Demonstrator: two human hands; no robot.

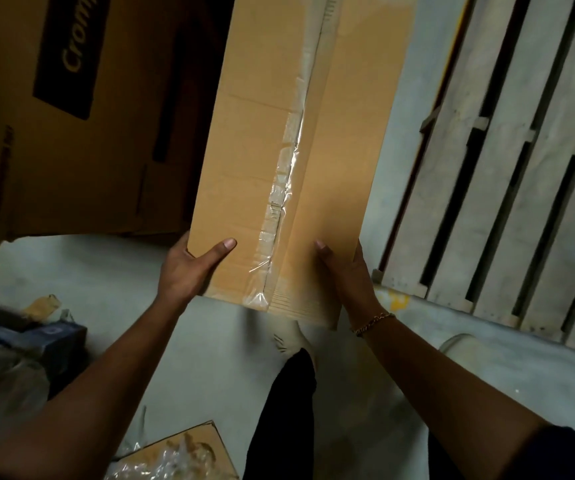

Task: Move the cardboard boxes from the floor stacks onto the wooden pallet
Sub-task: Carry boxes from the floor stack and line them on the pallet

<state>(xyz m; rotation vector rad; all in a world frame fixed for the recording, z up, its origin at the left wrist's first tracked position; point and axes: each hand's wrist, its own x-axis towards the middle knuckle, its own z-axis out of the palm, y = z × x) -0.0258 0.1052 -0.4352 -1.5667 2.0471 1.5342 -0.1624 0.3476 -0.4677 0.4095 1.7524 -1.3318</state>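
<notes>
Both hands, left (189,268) and right (348,275), clamp the near end of the long box (279,168) (thumbs on top), held above the floor beside the pallet (507,202); its far end may sag and slip

long box (279,150) between printed box (71,133) left, pallet (507,168) right

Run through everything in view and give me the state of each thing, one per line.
Long cardboard box: taped shut along its seam, tape wrinkled, held at its near end.
Left hand: grips the box's near left corner, thumb on top.
Right hand: grips the near right edge, thumb on top.
Wooden pallet: flat on the floor, visible slats bare.
Large printed box: on the floor, untouched.
</notes>
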